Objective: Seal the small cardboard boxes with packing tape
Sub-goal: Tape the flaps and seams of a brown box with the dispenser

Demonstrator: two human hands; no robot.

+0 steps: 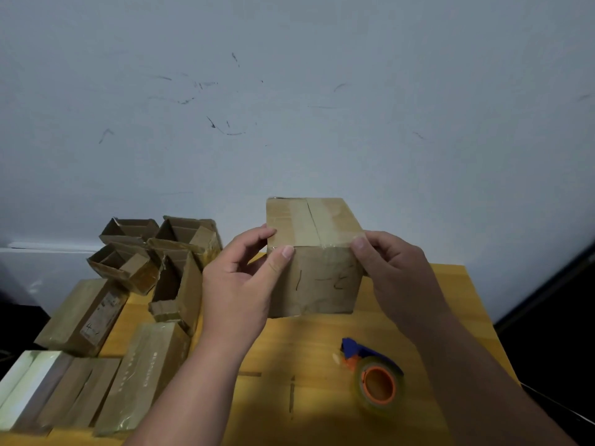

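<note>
A yellow wooden table (pixel 309 336) stands against a pale grey wall (pixel 289 107) scuffed with dark marks; to the right of the right hand the room falls away into darkness.

Between the two hands a closed cardboard box (pixel 317 278) is held upright just above the tabletop, its near face marked in pen. A strip of clear tape (pixel 314 225) runs along its top seam. The left hand (pixel 240 284) grips the box's left edge, thumb pressed on the near top corner and fingers curled round the side. The right hand (pixel 394 272) pinches the right top corner, thumb on the edge.

Below the right hand, toward the person, a tape dispenser (pixel 375 375) with a blue handle and orange core lies on the table.

Left of the left hand stand several open boxes (pixel 151 252), flaps up; what they hold cannot be told. Nearer the person lie flat closed boxes (pixel 106 365), some glossy with tape.
</note>
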